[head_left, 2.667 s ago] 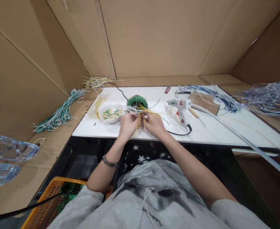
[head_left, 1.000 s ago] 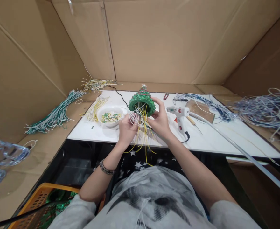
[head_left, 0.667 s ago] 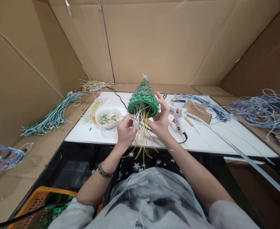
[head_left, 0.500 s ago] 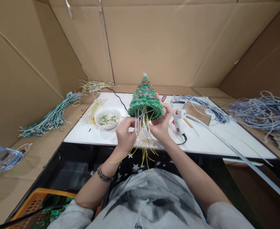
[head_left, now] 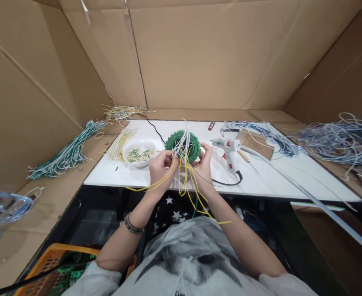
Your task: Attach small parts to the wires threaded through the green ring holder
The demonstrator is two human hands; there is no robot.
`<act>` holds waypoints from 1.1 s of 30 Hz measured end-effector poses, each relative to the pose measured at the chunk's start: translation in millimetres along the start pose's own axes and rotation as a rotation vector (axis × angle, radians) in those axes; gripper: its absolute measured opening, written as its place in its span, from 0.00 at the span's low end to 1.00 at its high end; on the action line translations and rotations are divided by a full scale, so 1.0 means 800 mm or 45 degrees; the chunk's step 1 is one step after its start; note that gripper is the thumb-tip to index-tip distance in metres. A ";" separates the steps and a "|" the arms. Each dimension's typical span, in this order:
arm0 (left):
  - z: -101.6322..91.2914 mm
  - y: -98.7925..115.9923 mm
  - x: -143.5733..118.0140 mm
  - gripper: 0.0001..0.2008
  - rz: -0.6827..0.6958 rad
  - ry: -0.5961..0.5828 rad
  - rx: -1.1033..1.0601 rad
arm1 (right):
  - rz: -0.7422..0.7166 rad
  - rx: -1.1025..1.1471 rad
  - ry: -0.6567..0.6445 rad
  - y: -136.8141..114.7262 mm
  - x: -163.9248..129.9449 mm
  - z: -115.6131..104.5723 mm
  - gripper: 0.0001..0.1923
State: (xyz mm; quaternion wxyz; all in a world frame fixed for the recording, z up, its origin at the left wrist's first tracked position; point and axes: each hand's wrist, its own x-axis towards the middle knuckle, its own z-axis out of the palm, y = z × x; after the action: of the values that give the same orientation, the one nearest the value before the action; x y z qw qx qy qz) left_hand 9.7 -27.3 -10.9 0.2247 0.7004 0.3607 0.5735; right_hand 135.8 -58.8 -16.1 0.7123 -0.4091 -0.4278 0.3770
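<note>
A small artificial Christmas tree (head_left: pixel 172 139) is tipped so that its hollow green base faces me. White wires (head_left: pixel 185 137) stick up out of the opening, and long yellow wires (head_left: pixel 197 189) hang down toward my lap, with a thin green one among them. My right hand (head_left: pixel 204 174) grips the tree by the right side of its base. Closed at the left edge of the opening, my left hand (head_left: pixel 160 174) pinches some yellow wires that trail over its fingers. The tree's tip and decorated outside are hidden behind the base.
Left of the hands stands a white bowl (head_left: pixel 140 162) of short wire pieces. A hot glue gun (head_left: pixel 229 154) and an awl (head_left: pixel 245 156) lie right. Wire bundles (head_left: pixel 68 154) flank the white table (head_left: pixel 276 181); below left is an orange basket (head_left: pixel 49 259).
The tree has turned from showing its side, tip up, to showing its open base. The white wires now point upward, and my left hand has closed on yellow wires.
</note>
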 end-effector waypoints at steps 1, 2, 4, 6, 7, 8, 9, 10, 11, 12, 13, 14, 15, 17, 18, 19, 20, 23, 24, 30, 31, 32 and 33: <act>0.000 -0.001 0.001 0.09 -0.037 -0.012 -0.018 | 0.031 -0.009 0.008 -0.001 0.000 0.001 0.38; 0.001 -0.002 0.001 0.09 -0.069 -0.024 -0.035 | 0.050 -0.025 0.017 -0.002 0.001 0.002 0.38; 0.002 -0.002 0.002 0.09 -0.124 -0.043 -0.056 | 0.047 -0.077 0.038 -0.003 0.002 0.000 0.36; 0.003 -0.001 0.003 0.09 -0.161 -0.063 -0.054 | 0.012 -0.169 0.051 -0.003 0.004 -0.003 0.35; 0.002 -0.001 0.004 0.09 -0.170 -0.072 -0.042 | -0.007 -0.235 0.054 -0.002 0.004 -0.005 0.35; 0.002 0.000 0.005 0.08 -0.174 -0.077 -0.027 | -0.024 -0.317 0.055 -0.002 0.005 -0.008 0.34; 0.001 0.000 0.005 0.08 -0.174 -0.080 -0.007 | -0.038 -0.408 0.054 -0.001 0.005 -0.010 0.34; 0.001 0.001 0.006 0.08 -0.172 -0.081 0.016 | -0.051 -0.503 0.052 -0.001 0.004 -0.012 0.34; 0.000 0.002 0.007 0.09 -0.169 -0.083 0.039 | -0.065 -0.591 0.051 0.000 0.004 -0.014 0.34; -0.001 0.003 0.007 0.09 -0.166 -0.087 0.059 | -0.081 -0.669 0.055 0.001 0.003 -0.015 0.33; -0.002 0.004 0.008 0.09 -0.164 -0.095 0.076 | -0.102 -0.735 0.063 0.001 0.002 -0.016 0.33; -0.003 0.005 0.007 0.10 -0.163 -0.105 0.093 | -0.126 -0.792 0.073 0.002 0.000 -0.016 0.32; -0.004 0.006 0.007 0.10 -0.166 -0.117 0.107 | -0.154 -0.847 0.085 0.003 -0.002 -0.016 0.32; -0.008 0.006 0.005 0.10 -0.183 -0.147 0.118 | -0.217 -0.966 0.096 0.004 -0.006 -0.016 0.32; -0.010 0.006 0.003 0.09 -0.195 -0.168 0.112 | -0.251 -1.035 0.091 0.004 -0.007 -0.016 0.32; -0.012 0.005 0.002 0.08 -0.208 -0.193 0.101 | -0.290 -1.109 0.076 0.003 -0.009 -0.017 0.32; -0.015 0.004 0.001 0.07 -0.224 -0.221 0.087 | -0.337 -1.186 0.054 0.002 -0.010 -0.017 0.32; -0.021 -0.001 -0.002 0.06 -0.264 -0.313 0.055 | -0.521 -1.400 -0.060 -0.008 -0.008 -0.019 0.32; -0.023 -0.002 -0.002 0.06 -0.263 -0.340 0.055 | -0.575 -1.451 -0.120 -0.012 -0.005 -0.018 0.32; -0.030 -0.015 -0.002 0.09 -0.157 -0.355 0.143 | -0.548 -1.584 -0.439 -0.031 0.010 -0.017 0.33; -0.031 -0.016 -0.002 0.09 -0.143 -0.362 0.148 | -0.534 -1.579 -0.465 -0.034 0.007 -0.021 0.36; -0.032 -0.017 -0.002 0.08 -0.132 -0.374 0.150 | -0.521 -1.562 -0.487 -0.040 0.000 -0.027 0.38; -0.032 -0.018 -0.002 0.08 -0.123 -0.385 0.151 | -0.513 -1.533 -0.513 -0.048 -0.009 -0.036 0.40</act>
State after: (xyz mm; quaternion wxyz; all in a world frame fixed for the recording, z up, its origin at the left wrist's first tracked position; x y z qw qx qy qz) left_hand -19.0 -22.3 -16.1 0.2622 0.7725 0.3893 0.4276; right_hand 166.7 -87.0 7.8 0.3221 -0.5692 -0.7565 0.0007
